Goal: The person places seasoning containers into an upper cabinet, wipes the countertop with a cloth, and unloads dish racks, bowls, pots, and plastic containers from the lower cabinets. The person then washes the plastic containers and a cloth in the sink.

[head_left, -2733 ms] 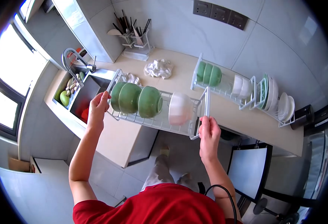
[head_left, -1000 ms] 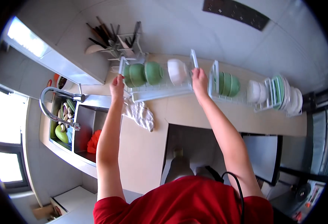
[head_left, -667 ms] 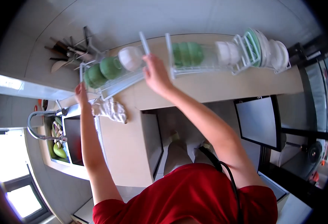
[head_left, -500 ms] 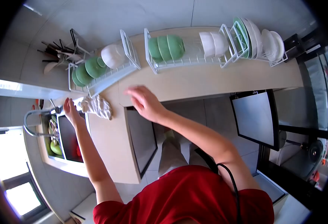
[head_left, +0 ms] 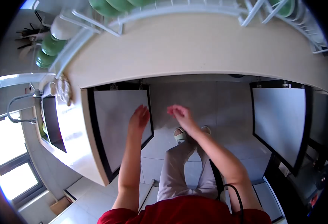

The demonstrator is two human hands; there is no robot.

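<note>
Beyond your fingertips the pale countertop (head_left: 208, 44) spans the view from side to side. Below it, the right black-framed panel (head_left: 279, 119) stands well to the right of your right fingers; the left black-framed panel (head_left: 115, 121), the nearest thing, lies behind your left fingers in this view, and whether they touch it I cannot tell. Far up and left of those fingers, the white rack (head_left: 74, 46) holds green bowls (head_left: 52, 45) and a white bowl (head_left: 61, 29). Your right hand (head_left: 182, 115) is empty, fingers loosely curved, above the floor; your left hand (head_left: 139, 118) looks empty too, its fingers slack and close together.

I judge this a step between grips. Taking the left panel would call for a small leftward shift and a firmer curl of your left fingers; the rack would need both hands raised past the counter's edge.
</note>
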